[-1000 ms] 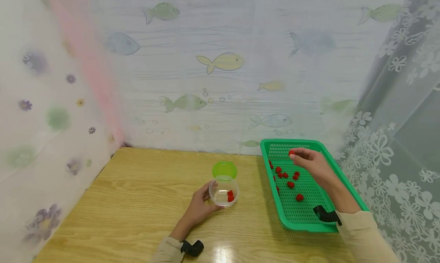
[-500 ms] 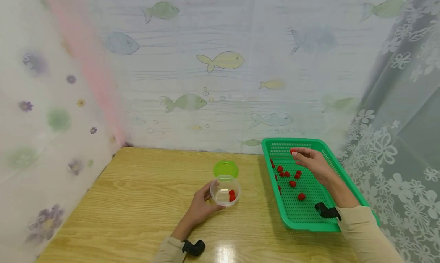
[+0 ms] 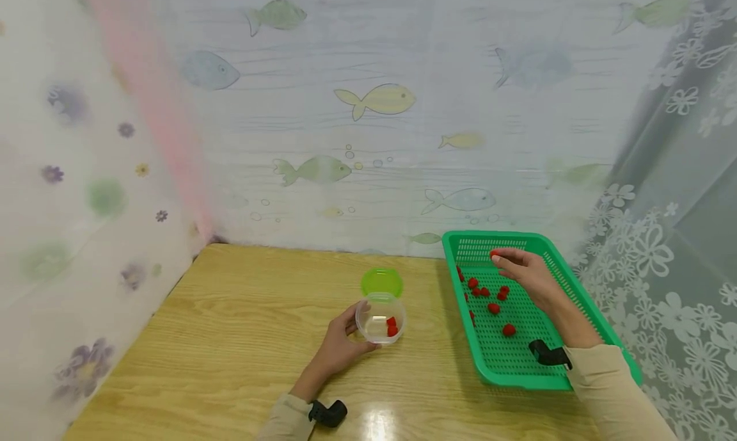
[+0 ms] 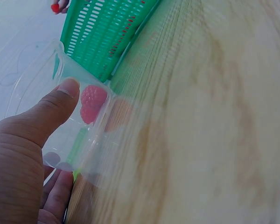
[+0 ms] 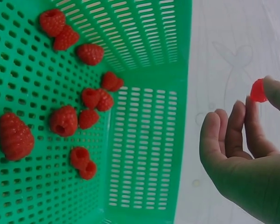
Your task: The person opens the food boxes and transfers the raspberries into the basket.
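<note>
My left hand [image 3: 341, 342] grips a clear round plastic tub [image 3: 371, 308] from its left side, thumb at the front and fingers behind. Two raspberries [image 4: 93, 100] lie at the right inside the tub, against its wall in the left wrist view. Over the green basket [image 3: 482, 372], my right hand [image 3: 531, 278] pinches one raspberry [image 5: 258, 90] between thumb and fingertip, raised above the basket floor. Several more raspberries [image 5: 63, 120] lie scattered on the slotted basket floor, mostly toward its left side in the head view.
A bright green lid [image 3: 382, 281] lies on the wooden table [image 3: 253, 313] just behind the tub. A curtain printed with fish [image 3: 384, 100] hangs along the table's back edge. At the right, a sheer flowered curtain [image 3: 650, 252] hangs beside the basket.
Both hands keep their holds on the tub and the raspberry. The whole head view has shifted slightly, so everything sits a little farther right in it.
</note>
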